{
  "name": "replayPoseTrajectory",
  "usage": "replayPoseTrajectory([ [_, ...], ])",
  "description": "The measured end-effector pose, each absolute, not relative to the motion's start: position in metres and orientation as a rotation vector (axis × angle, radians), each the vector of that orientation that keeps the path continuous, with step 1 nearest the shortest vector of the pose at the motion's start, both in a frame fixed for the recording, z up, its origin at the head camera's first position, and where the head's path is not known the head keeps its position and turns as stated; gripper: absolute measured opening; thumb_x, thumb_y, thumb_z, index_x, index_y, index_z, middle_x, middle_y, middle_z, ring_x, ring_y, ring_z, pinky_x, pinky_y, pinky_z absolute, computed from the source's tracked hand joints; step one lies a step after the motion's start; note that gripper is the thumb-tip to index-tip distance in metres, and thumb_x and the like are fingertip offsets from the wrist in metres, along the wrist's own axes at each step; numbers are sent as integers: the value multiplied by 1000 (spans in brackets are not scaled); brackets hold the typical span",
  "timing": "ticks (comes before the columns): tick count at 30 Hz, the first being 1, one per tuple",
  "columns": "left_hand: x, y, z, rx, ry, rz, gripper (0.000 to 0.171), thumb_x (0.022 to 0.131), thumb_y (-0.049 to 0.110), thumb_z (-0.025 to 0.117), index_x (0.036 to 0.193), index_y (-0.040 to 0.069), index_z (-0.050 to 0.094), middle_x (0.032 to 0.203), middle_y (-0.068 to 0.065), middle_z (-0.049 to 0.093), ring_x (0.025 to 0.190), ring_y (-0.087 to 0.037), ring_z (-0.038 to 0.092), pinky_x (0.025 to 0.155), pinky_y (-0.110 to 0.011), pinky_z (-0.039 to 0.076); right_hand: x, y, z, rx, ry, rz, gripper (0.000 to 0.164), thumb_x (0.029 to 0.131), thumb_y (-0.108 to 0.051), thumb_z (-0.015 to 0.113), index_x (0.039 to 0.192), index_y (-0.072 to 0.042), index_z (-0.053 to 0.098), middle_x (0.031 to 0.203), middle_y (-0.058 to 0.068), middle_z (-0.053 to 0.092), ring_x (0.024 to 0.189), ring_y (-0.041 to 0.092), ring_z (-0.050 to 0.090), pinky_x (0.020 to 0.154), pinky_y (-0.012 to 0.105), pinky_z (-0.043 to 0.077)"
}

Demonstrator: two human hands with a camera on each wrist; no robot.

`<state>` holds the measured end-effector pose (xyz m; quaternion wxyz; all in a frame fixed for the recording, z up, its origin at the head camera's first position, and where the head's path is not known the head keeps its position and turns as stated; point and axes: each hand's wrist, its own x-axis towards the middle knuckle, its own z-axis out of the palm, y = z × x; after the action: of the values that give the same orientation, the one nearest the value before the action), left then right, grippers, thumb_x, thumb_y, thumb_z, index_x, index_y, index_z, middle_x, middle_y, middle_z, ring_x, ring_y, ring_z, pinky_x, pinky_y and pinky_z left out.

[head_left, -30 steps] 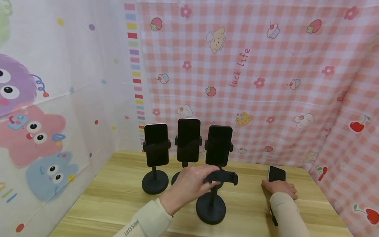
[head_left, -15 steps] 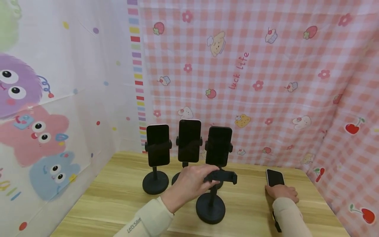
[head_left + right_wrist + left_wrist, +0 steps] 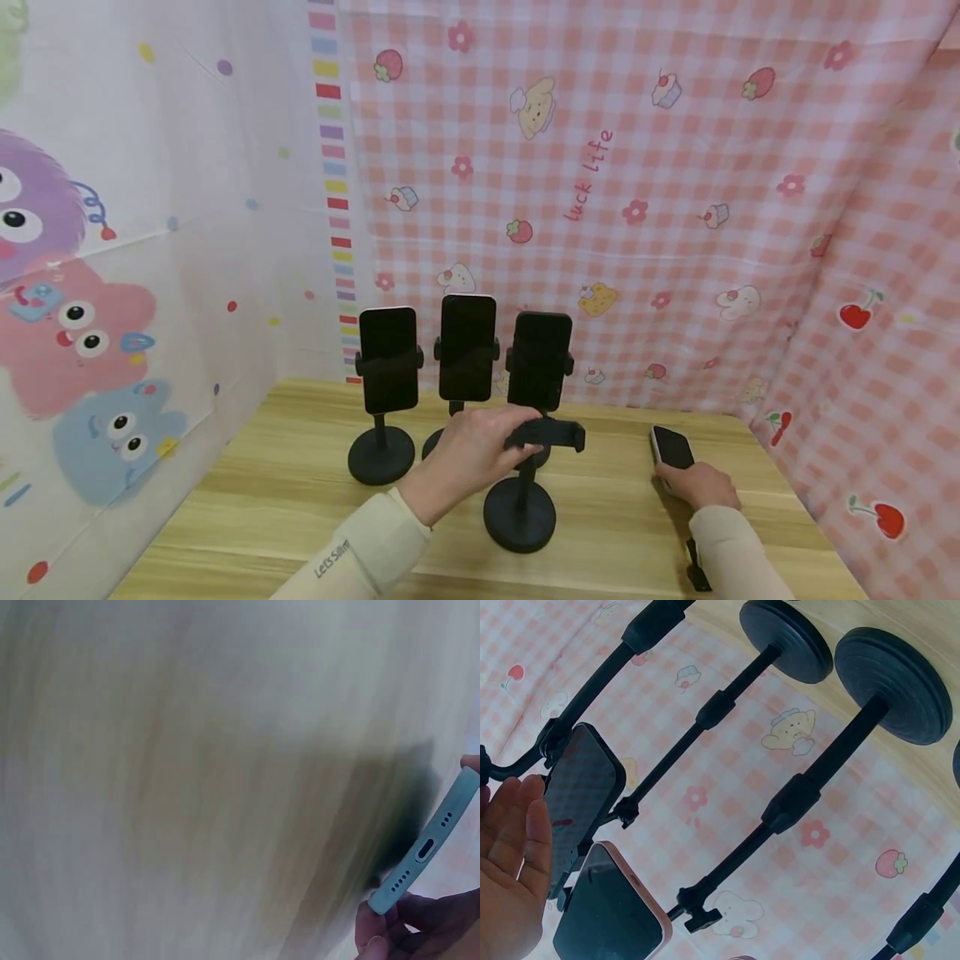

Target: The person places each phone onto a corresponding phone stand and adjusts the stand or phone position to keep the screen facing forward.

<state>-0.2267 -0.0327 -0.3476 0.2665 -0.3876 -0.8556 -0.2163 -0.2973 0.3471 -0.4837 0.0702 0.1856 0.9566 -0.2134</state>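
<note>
My left hand (image 3: 474, 446) holds the bare clamp (image 3: 561, 433) of a black phone stand, pinching its left end between thumb and fingers. This stand's round base (image 3: 520, 515) rests on the table. In the left wrist view, that hand (image 3: 514, 862) appears at the clamp, beside other stands. Over to the right, my right hand (image 3: 703, 485) grips the near end of a dark-screened phone (image 3: 672, 447) by its edges. The right wrist view shows the bottom edge of this phone (image 3: 426, 849) with its charging port, tilted above the wood and casting a shadow.
Behind the front stand are three stands carrying upright phones: a left phone (image 3: 390, 360), a middle phone (image 3: 467, 347) and a right phone (image 3: 540, 360). The wooden table (image 3: 247, 500) is bounded by a checked cloth (image 3: 622, 167) behind and printed cloths at both sides.
The phone in my right hand has tilted up off the table, so its side edge now shows. The head view has shifted slightly. My left hand keeps its hold on the stand's clamp.
</note>
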Motion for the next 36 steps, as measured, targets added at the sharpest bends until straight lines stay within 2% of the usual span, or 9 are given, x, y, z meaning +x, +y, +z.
replayPoseTrajectory([
  [5, -228, -35, -351, -1028, -2323, -588, 34, 82, 30, 74, 112, 16, 69, 103, 2, 75, 74, -5, 67, 61, -26, 59, -287, 336, -478, 439, 2834, -936, 89, 88, -58, 47, 120, 24, 49, 123, 46, 49, 99, 47, 56, 82, 54, 49],
  [9, -227, -36, -352, -1025, -2338, -600, 33, 82, 30, 74, 112, 17, 69, 103, 2, 75, 74, -5, 67, 61, -26, 59, -282, 322, -482, 493, 2697, -1346, 88, 89, -55, 50, 125, 25, 40, 129, 44, 40, 105, 42, 47, 89, 51, 44],
  [11, -227, -37, -352, -1024, -2338, -599, 33, 82, 30, 74, 112, 17, 69, 104, 2, 75, 76, -5, 67, 62, -26, 59, -280, 316, -483, 531, 2592, -1538, 87, 89, -55, 53, 125, 23, 37, 128, 37, 38, 105, 37, 42, 89, 47, 41],
  [12, -227, -37, -352, -1023, -2337, -600, 33, 82, 30, 74, 112, 16, 69, 104, 2, 75, 77, -6, 67, 63, -27, 59, -278, 313, -484, 548, 2548, -1607, 85, 88, -55, 53, 124, 20, 37, 124, 32, 39, 104, 35, 40, 88, 45, 40],
  [15, -227, -37, -352, -1027, -2333, -620, 33, 81, 28, 75, 111, 16, 69, 103, 1, 75, 76, -6, 67, 63, -27, 59, -276, 306, -481, 602, 2456, -1735, 68, 87, -55, 56, 106, 10, 46, 89, 16, 47, 85, 27, 43, 75, 39, 40],
  [17, -228, -37, -352, -1031, -2333, -625, 32, 81, 28, 75, 110, 16, 69, 102, 2, 75, 77, -5, 67, 64, -27, 59, -272, 302, -478, 622, 2407, -1794, 55, 87, -55, 57, 88, -1, 51, 66, 3, 41, 67, 20, 43, 64, 34, 39],
  [19, -228, -36, -352, -1043, -2328, -634, 32, 81, 28, 75, 110, 16, 69, 102, 2, 75, 76, -5, 67, 63, -27, 59, -266, 299, -473, 628, 2348, -1862, 46, 87, -54, 58, 75, -10, 50, 55, -7, 35, 57, 15, 40, 59, 32, 35],
  [27, -230, -32, -350, -1072, -2276, -624, 32, 81, 29, 75, 110, 17, 69, 100, 3, 75, 80, -5, 67, 62, -26, 59, -241, 287, -453, 644, 2197, -2075, 37, 90, -50, 56, 65, -23, 49, 58, -13, 44, 58, 8, 46, 64, 33, 32],
  [36, -228, -32, -349, -1072, -2269, -621, 35, 82, 29, 74, 114, 15, 67, 104, 1, 75, 79, -5, 68, 60, -26, 59, -219, 270, -436, 511, 2102, -2211, 37, 93, -47, 53, 61, -31, 62, 51, -19, 52, 57, 2, 49, 65, 32, 28],
])
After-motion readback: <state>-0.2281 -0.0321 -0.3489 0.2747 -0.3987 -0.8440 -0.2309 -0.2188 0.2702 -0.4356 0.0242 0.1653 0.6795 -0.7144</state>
